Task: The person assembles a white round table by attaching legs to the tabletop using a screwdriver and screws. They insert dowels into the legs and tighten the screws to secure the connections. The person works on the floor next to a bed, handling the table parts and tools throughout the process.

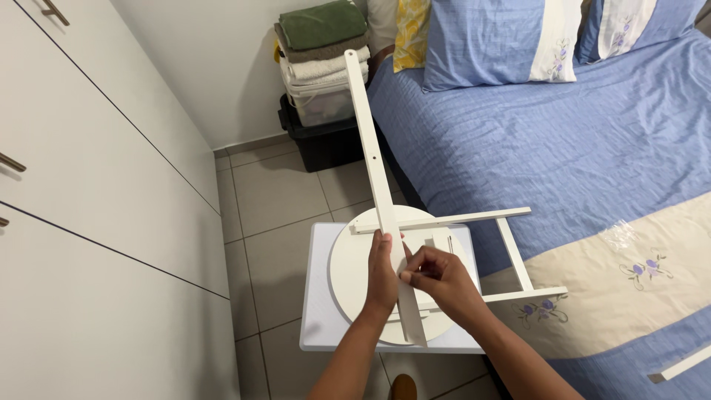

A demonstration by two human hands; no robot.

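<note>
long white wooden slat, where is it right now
In the head view the long white wooden slat runs up the centre, both hands gripping its lower end over the round white wooden disc, its top reaching toward the stacked folded towels.

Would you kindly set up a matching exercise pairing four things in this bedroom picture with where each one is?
Things:
1. left hand
2. round white panel
3. folded towels
4. blue pillow

Places:
A. stacked on a dark box by the wall
B. at the head of the bed
C. gripping the long white slat
D. flat on the pale square table

Pairs: 1-C, 2-D, 3-A, 4-B
</note>
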